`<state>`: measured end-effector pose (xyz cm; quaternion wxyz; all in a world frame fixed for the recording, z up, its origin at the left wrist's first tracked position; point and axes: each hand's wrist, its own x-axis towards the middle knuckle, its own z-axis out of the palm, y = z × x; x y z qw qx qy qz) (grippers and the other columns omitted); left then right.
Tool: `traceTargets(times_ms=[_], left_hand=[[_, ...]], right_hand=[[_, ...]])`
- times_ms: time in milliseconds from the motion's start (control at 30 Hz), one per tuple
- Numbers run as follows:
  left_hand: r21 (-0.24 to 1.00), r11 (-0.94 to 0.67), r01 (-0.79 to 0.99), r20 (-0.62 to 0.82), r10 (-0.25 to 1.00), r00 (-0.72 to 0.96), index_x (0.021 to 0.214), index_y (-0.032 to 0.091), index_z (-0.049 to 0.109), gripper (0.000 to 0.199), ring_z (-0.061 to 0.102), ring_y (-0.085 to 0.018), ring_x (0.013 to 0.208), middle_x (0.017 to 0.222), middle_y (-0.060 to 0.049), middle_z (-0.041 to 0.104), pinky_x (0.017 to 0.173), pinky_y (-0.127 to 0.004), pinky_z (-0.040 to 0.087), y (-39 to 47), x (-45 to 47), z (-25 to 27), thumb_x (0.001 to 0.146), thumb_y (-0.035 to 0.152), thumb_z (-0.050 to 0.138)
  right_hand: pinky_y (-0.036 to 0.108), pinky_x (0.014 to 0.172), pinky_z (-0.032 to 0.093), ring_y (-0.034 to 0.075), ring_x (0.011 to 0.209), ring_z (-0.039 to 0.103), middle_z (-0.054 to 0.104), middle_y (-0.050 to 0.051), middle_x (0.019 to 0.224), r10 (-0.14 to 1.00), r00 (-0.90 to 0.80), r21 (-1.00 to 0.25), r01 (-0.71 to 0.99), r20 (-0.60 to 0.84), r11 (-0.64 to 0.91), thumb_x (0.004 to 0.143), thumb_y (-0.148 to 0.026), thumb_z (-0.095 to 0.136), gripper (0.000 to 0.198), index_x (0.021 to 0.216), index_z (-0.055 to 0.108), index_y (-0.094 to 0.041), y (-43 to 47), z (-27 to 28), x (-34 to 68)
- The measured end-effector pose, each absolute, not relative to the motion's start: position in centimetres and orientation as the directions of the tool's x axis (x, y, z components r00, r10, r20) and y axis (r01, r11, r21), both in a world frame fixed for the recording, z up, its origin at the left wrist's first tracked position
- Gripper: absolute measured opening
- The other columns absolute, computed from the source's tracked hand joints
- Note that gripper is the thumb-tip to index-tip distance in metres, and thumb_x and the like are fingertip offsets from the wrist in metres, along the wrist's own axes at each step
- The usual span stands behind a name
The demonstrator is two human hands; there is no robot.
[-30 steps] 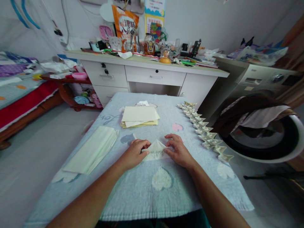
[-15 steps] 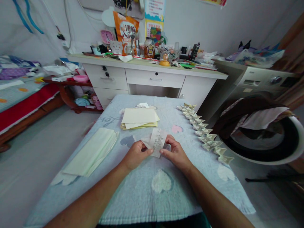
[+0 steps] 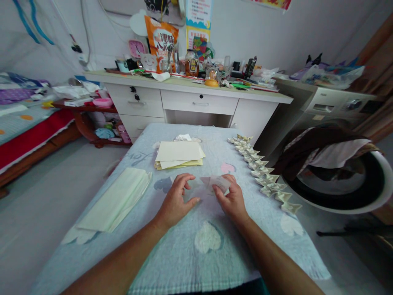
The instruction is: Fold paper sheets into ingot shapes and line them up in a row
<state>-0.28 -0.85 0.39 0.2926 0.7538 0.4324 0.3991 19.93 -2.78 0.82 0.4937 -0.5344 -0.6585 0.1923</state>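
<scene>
A small folded piece of white paper (image 3: 219, 182) is pinched between the thumb and fingers of my right hand (image 3: 231, 198), over the middle of the cloth-covered table. Its pointed end faces left, slightly blurred. My left hand (image 3: 178, 199) is apart from the paper, thumb and fingers spread with nothing between them. Just beyond the hands lies a stack of cream paper sheets (image 3: 178, 151). Left of my left hand is a pile of pale green folded paper (image 3: 118, 198). A row of folded paper pieces with pointed ends (image 3: 258, 165) runs down the table's right side.
The table wears a light blue cloth (image 3: 172, 254) with heart prints. A crumpled white tissue (image 3: 183, 137) lies behind the stack. Beyond stands a white desk (image 3: 199, 100) crowded with jars and packets. To the right, a washing machine (image 3: 334, 102) has its door open with clothes hanging out.
My left hand has let go of the folded paper and opened, moving slightly away to the left. My right hand keeps the paper, now tilted and turned to the right.
</scene>
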Motion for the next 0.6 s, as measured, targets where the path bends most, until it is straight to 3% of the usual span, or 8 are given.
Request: traceTargets(times_ms=[133, 300, 433, 600], left_hand=[[0.702, -0.552, 0.450, 0.448, 0.834, 0.323, 0.127, 0.028, 0.039, 0.057, 0.057, -0.011, 0.075, 0.136, -0.009, 0.041, 0.069, -0.028, 0.051, -1.7, -0.3, 0.8, 0.078, 0.019, 0.065], [0.495, -0.674, 0.548, 0.537, 0.733, 0.417, 0.130, 0.029, 0.039, 0.052, 0.062, -0.015, 0.085, 0.134, -0.008, 0.045, 0.083, -0.033, 0.053, -2.7, -0.2, 0.9, 0.084, 0.023, 0.062], [0.407, -0.747, 0.526, 0.568, 0.658, 0.494, 0.112, 0.025, 0.054, 0.032, 0.062, -0.016, 0.094, 0.124, -0.006, 0.052, 0.086, -0.030, 0.052, -2.4, -0.1, 0.7, 0.083, 0.012, 0.057], [0.526, -0.706, 0.474, 0.492, 0.707, 0.508, 0.097, 0.023, 0.058, 0.036, 0.059, -0.015, 0.100, 0.105, -0.002, 0.060, 0.088, -0.026, 0.048, -1.7, -0.4, 0.3, 0.073, -0.004, 0.050]], right_hand=[[0.037, 0.088, 0.035, 0.021, 0.092, 0.050, 0.061, 0.005, 0.092, 0.813, -0.074, -0.481, 0.774, 0.577, 0.412, 0.080, -0.018, 0.056, 0.006, 0.083, 0.060, -0.020, -3.1, 1.2, 20.1], [0.038, 0.087, 0.028, 0.022, 0.093, 0.045, 0.061, 0.005, 0.094, 0.852, -0.195, -0.241, 0.907, 0.487, 0.345, 0.073, -0.012, 0.060, 0.014, 0.085, 0.059, -0.020, -3.0, 0.9, 19.4], [0.040, 0.087, 0.027, 0.023, 0.093, 0.044, 0.060, 0.005, 0.093, 0.845, -0.249, -0.131, 0.929, 0.473, 0.347, 0.076, -0.014, 0.061, 0.010, 0.084, 0.059, -0.020, -2.8, 0.3, 18.7], [0.040, 0.089, 0.027, 0.023, 0.095, 0.044, 0.060, 0.005, 0.094, 0.843, -0.343, -0.136, 0.892, 0.414, 0.430, 0.078, -0.012, 0.060, 0.014, 0.090, 0.060, -0.020, -2.9, 0.4, 18.6]])
